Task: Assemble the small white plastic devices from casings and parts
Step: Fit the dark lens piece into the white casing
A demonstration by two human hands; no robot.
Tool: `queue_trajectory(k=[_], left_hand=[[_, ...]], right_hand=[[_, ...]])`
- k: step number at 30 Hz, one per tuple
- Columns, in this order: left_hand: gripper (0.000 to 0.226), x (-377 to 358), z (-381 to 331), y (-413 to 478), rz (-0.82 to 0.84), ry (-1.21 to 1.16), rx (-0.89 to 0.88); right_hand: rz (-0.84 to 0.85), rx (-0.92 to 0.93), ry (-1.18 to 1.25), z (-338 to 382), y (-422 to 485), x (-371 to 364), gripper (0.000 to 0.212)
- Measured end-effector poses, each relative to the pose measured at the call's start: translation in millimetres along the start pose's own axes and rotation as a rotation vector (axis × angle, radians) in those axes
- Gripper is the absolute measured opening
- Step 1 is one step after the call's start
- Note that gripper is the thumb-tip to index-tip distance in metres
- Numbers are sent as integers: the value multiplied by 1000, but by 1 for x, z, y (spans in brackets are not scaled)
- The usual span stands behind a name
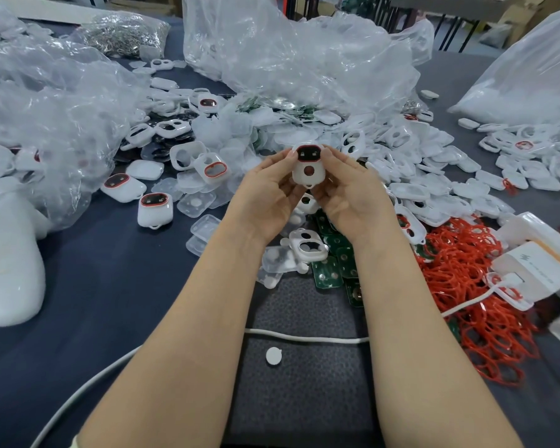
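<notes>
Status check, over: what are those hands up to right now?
Left hand and right hand both pinch one white device, held up. Loose casings piled around; nothing blocking.

A small white device (307, 168) is pinched upright between the left hand (265, 192) and right hand (353, 195). It has a red-rimmed dark window on top, a round red hole below and a loop at the bottom. Finished devices (155, 208) lie to the left on the desk (110, 286). Empty white casings (400, 139), green circuit boards (328, 273) and red rings (498, 344) lie heaped around.
</notes>
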State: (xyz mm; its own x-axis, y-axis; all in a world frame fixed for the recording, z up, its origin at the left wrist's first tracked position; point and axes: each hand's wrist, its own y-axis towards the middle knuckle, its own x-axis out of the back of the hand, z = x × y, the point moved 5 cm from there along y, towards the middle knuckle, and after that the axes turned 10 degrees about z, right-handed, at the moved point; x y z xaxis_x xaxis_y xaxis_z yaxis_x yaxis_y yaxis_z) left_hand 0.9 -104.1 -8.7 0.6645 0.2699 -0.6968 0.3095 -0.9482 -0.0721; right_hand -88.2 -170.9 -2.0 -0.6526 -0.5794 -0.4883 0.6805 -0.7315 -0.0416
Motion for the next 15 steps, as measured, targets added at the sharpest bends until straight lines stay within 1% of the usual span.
queue_trajectory(k=[6,11,15], left_hand=[[6,2,0,0,6,-60,-3],[6,4,1,1,-26,-72,1],[7,5,0,0,-50,-96,-9]], right_hand=[[15,-42,90,-3,1,-3,7],[-5,-52,53,-5,1,-2,6],[21,-24,38,-3,0,-4,10]])
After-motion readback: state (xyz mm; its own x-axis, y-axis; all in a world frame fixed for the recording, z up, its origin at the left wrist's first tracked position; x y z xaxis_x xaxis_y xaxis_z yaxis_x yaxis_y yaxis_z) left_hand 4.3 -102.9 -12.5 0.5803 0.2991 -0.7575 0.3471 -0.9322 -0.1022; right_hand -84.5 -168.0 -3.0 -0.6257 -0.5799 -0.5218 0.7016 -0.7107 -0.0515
